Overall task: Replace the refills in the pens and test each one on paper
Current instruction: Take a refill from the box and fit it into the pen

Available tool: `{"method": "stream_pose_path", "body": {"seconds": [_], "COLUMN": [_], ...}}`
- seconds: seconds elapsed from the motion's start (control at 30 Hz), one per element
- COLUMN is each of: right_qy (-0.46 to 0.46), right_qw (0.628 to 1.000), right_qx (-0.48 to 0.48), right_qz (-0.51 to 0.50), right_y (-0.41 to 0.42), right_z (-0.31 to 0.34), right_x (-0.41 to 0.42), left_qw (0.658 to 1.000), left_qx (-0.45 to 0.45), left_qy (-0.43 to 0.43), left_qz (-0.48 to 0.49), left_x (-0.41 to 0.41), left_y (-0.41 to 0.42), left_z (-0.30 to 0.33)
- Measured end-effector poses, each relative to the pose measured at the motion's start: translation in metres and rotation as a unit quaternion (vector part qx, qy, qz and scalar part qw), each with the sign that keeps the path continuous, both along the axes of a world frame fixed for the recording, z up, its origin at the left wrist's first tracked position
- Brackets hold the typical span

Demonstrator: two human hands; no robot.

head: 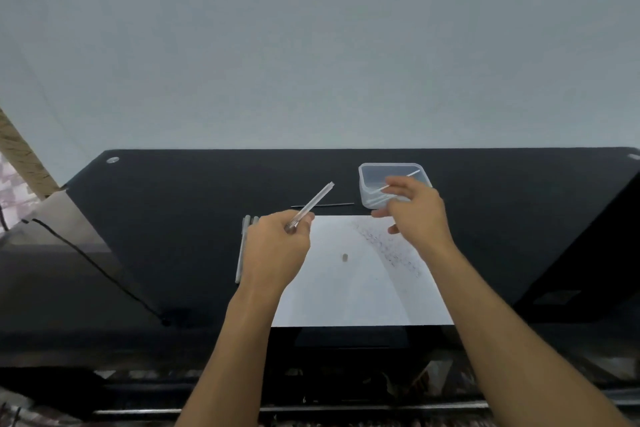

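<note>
Two bare hands working over the white paper sheet (346,284) at the black table's (173,218) near edge: left hand (277,246) gripping a clear plastic pen barrel (313,201), right hand (414,210) pinching a thin white refill (401,180) above the clear plastic box (370,198) near the far edge.

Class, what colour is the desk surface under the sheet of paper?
Black, seen in the head view: the flat desk surface beneath the white paper.

From my feed, a plain pale grey-blue wall (311,45) fills the upper half, evenly lit. Below it I see a black desk (173,201) with rounded far corners, and a tan wooden beam (20,149) slants at far left.
</note>
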State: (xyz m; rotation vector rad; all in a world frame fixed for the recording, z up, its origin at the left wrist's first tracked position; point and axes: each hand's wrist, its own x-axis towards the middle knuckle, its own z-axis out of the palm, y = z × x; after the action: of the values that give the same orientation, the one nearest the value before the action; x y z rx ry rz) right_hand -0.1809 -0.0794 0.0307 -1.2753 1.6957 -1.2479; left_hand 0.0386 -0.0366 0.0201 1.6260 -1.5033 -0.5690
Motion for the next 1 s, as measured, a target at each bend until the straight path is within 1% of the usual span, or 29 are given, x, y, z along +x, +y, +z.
{"method": "stream_pose_path", "body": {"seconds": [0.2,0.33,0.43,0.53,0.63,0.7,0.83,0.87,1.0], "right_qy": [0.099,0.157,0.186,0.231,0.241,0.282,0.421,0.440,0.467], "right_qw": [0.993,0.985,0.980,0.972,0.969,0.955,0.897,0.888,0.874], "right_qx": [0.054,0.063,0.049,0.010,-0.055,-0.076,-0.047,-0.035,0.018], "right_qz": [-0.036,-0.032,-0.045,-0.046,0.008,0.058,0.123,0.128,0.130], "right_y": [-0.053,-0.064,-0.065,-0.061,-0.052,-0.052,-0.065,-0.070,-0.088], "right_z": [0.007,0.001,0.000,0.001,0.004,0.001,-0.016,-0.022,-0.035], "right_x": [-0.018,-0.020,-0.021,-0.012,0.013,0.034,0.070,0.075,0.085], "left_qw": [1.000,1.000,1.000,1.000,1.000,0.999,0.998,0.998,0.997], "left_qx": [0.006,0.004,0.005,0.013,0.030,0.042,0.056,0.060,0.077], "left_qy": [-0.013,-0.010,-0.004,-0.003,-0.003,-0.002,-0.004,-0.005,-0.004], "left_qz": [-0.003,-0.005,-0.008,-0.003,0.006,0.013,0.029,0.030,0.029], "left_x": [0.002,0.003,0.004,0.005,0.007,0.009,0.015,0.016,0.023], "left_y": [-0.006,-0.008,-0.008,-0.007,-0.006,-0.005,-0.005,-0.004,-0.003], "left_z": [0.000,0.004,0.006,0.007,0.007,0.007,0.009,0.009,0.011]}}
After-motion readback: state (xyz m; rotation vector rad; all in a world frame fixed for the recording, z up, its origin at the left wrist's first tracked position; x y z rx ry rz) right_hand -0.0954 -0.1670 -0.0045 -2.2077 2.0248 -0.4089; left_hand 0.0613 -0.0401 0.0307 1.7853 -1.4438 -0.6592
